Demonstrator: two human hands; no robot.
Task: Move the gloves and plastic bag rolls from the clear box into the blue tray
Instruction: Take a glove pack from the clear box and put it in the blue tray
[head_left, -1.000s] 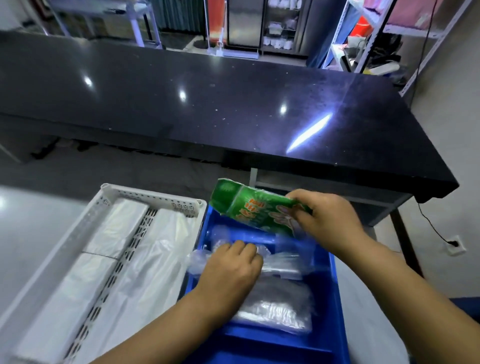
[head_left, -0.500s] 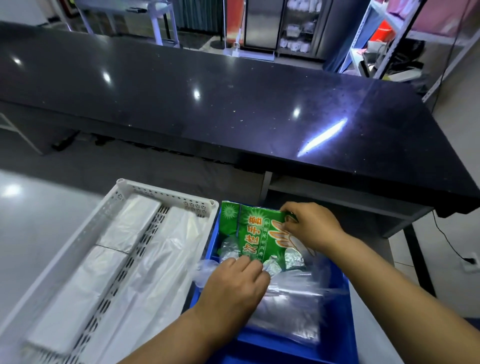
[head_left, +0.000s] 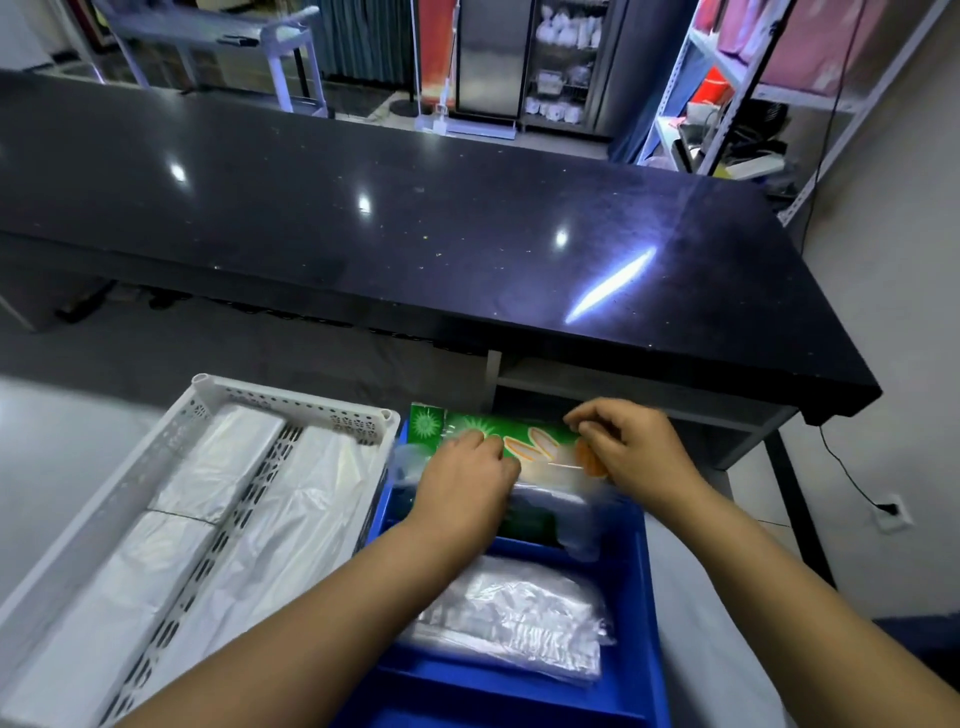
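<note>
A green glove pack (head_left: 524, 440) stands on edge against the far wall of the blue tray (head_left: 645, 597). My right hand (head_left: 636, 454) pinches its upper right corner. The fingers of my left hand (head_left: 462, 488) press against the pack's front, lower left. In the near half of the tray lies a clear bundle of plastic bags (head_left: 514, 621). More clear wrapped items (head_left: 566, 512) sit under and behind my hands, partly hidden. The clear box is out of view.
A white perforated basket (head_left: 291, 397) holding white plastic bags touches the tray's left side. Beyond both runs a long black glossy counter (head_left: 415, 234) with a shelf under its right end. Metal shelving (head_left: 727, 104) stands at the back right.
The green pack came down from the air into the tray's far end and now stands upright. My left hand moved from the clear bags up onto the pack's front.
</note>
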